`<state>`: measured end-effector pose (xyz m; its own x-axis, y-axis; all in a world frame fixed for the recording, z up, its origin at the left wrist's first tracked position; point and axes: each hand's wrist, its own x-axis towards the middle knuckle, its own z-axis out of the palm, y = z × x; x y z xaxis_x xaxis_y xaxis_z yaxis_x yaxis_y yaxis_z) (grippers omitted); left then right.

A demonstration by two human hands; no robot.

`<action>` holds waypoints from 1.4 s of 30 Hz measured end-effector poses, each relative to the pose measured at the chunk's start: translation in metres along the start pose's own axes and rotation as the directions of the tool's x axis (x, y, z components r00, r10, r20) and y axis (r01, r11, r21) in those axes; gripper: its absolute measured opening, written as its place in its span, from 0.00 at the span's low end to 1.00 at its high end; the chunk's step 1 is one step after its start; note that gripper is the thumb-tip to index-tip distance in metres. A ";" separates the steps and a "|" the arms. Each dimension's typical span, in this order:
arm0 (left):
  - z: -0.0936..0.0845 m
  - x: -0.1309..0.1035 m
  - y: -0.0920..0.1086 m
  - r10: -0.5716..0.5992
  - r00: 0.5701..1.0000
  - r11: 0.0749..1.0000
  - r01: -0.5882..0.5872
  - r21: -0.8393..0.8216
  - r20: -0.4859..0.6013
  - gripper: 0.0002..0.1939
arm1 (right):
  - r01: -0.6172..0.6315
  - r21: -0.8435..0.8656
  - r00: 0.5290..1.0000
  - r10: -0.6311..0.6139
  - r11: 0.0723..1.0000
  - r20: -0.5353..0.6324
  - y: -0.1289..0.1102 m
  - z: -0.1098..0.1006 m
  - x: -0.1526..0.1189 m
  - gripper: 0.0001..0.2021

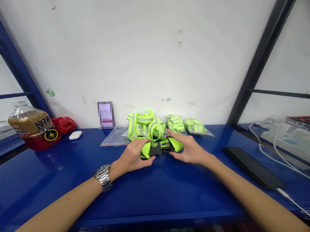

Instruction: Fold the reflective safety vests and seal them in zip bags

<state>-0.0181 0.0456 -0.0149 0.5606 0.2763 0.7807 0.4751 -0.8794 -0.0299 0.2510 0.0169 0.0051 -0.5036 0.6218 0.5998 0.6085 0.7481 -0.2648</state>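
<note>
A folded neon-yellow reflective strap [145, 149] with a black plastic buckle [155, 149] lies on the blue table between my hands. My left hand [133, 154], below a metal wristwatch, grips the strap's left end, thumb at the near edge and fingers over the far edge. My right hand [187, 148] holds the right end in the same way, beside the buckle's other black part. Just behind are loose reflective straps with grey stripes [145, 125], in a heap on clear plastic.
Two clear bags of neon straps [175, 123] [195, 125] sit against the wall. An empty-looking zip bag [114, 138], a phone-like screen [106, 115], a white earbud case [75, 135] and a large drink bottle [32, 124] stand left. Right are a black phone [253, 167] on a cable and a power strip [294, 145].
</note>
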 end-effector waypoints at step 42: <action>-0.002 0.016 0.016 0.111 0.994 0.980 -0.113 0.166 0.020 0.28 | 0.075 -0.162 0.997 -0.073 0.984 0.021 -0.013 0.012 0.005 0.42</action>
<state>-0.0030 0.0350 -0.0012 0.6236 0.1844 0.7596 0.5148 -0.8282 -0.2216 0.2334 0.0131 0.0028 -0.5594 0.5705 0.6013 0.6603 0.7453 -0.0928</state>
